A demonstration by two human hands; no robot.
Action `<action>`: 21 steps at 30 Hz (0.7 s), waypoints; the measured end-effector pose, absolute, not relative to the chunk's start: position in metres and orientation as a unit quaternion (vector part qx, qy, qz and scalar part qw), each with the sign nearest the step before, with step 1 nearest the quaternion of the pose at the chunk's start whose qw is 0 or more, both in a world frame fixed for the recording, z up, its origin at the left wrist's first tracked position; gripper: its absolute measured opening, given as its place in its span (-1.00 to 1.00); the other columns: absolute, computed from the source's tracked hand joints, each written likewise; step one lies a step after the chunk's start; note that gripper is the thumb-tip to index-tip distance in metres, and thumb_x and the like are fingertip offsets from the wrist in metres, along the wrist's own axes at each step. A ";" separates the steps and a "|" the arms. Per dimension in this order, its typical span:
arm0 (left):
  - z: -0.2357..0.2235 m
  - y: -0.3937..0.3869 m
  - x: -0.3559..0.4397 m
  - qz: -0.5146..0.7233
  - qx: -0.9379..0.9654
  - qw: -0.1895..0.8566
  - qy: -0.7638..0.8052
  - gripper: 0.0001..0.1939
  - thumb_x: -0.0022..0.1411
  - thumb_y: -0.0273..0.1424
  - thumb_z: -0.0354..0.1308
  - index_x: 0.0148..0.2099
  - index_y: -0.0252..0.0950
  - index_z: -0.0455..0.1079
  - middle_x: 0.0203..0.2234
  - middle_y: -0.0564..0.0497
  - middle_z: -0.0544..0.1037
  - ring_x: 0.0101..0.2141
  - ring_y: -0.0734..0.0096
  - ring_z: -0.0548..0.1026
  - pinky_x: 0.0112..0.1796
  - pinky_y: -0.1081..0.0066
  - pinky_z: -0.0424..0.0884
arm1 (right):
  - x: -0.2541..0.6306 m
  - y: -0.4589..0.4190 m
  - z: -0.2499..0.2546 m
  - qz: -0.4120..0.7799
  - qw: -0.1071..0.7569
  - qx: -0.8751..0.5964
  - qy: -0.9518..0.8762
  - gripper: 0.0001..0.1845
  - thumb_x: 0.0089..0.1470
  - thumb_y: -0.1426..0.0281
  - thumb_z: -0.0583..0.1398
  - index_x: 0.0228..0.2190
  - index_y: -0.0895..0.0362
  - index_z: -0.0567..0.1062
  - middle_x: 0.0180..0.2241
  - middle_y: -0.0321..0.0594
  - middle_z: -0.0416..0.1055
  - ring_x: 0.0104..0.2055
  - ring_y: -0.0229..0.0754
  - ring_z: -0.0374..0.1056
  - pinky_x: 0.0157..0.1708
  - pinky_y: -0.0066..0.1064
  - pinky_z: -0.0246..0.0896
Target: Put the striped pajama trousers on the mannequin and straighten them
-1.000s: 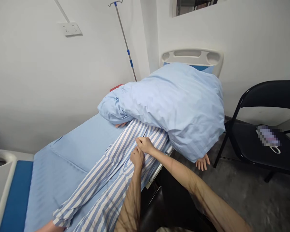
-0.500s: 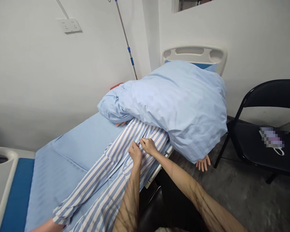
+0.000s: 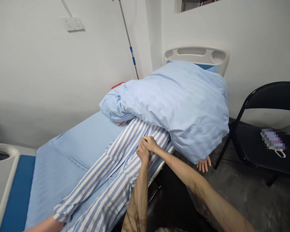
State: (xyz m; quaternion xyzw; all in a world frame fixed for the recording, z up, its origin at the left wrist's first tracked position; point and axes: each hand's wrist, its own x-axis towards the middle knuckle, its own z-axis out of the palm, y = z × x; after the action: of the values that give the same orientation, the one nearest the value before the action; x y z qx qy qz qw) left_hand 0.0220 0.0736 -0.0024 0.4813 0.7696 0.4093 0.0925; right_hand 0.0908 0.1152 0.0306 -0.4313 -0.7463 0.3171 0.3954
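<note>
A figure in blue-and-white striped pyjamas [image 3: 111, 180] lies on a hospital bed. A light blue duvet [image 3: 174, 103] is heaped over its upper body. One of its hands [image 3: 203, 165] hangs off the bed's right side below the duvet, and another [image 3: 122, 123] shows under the duvet's left edge. My left hand [image 3: 143, 152] and my right hand [image 3: 150, 143] meet at the waist of the striped pyjamas, both closed and pinching the striped cloth, touching each other.
The bed's light blue sheet [image 3: 70, 151] lies left of the figure. A white headboard [image 3: 195, 54] stands against the far wall and a footboard [image 3: 4, 167] is at lower left. A drip pole [image 3: 130, 45] stands behind. A black folding chair [image 3: 263, 141] holds a mask at right.
My two hands have drawn closer together on the striped waist cloth and shifted slightly right and up. The view has drifted a little.
</note>
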 end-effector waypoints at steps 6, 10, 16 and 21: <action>0.010 0.068 0.029 0.407 0.441 0.148 0.786 -0.55 0.39 -0.32 -0.28 -0.32 -0.29 0.42 -0.44 -0.18 0.54 -0.37 0.31 0.45 -0.28 0.35 0.21 | 0.102 0.129 0.030 0.268 0.393 -0.466 -0.746 -0.56 0.21 0.29 0.00 -0.68 0.13 0.22 -0.70 -0.36 0.16 -0.59 -0.35 0.06 -0.48 -0.47 -0.15; 0.017 0.067 0.028 0.431 0.436 0.184 0.768 -0.59 0.36 -0.31 -0.24 -0.48 -0.24 0.26 -0.54 -0.10 0.47 -0.44 0.36 0.38 -0.31 0.34 0.20 | 0.104 0.130 0.021 0.247 0.379 -0.488 -0.747 -0.55 0.23 0.26 -0.01 -0.66 0.12 0.26 -0.68 -0.32 0.24 -0.57 -0.32 0.11 -0.47 -0.45 -0.14; 0.033 0.097 0.012 0.486 0.356 0.259 0.755 -0.63 0.30 -0.39 -0.38 -0.55 -0.17 0.00 -0.73 0.13 0.10 -0.64 0.51 0.14 -0.50 0.42 0.17 | 0.105 0.131 0.020 0.265 0.404 -0.490 -0.725 -0.51 0.24 0.23 -0.05 -0.68 0.11 0.23 -0.69 -0.31 0.24 -0.58 -0.31 0.13 -0.47 -0.45 -0.11; 0.028 0.105 0.032 0.499 0.379 0.254 0.737 -0.62 0.33 -0.28 -0.23 -0.56 -0.18 0.04 -0.68 0.06 0.25 -0.56 0.49 0.22 -0.43 0.38 0.18 | 0.105 0.133 0.015 0.289 0.435 -0.485 -0.702 -0.52 0.23 0.19 -0.05 -0.67 0.11 0.19 -0.68 -0.33 0.21 -0.59 -0.32 0.10 -0.48 -0.45 -0.09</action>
State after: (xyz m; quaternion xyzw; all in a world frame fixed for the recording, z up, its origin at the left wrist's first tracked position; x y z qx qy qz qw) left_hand 0.0318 0.1051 0.0284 0.3787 0.7367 0.4993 0.2539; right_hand 0.1049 0.1325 0.0151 -0.4846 -0.7016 0.2892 0.4351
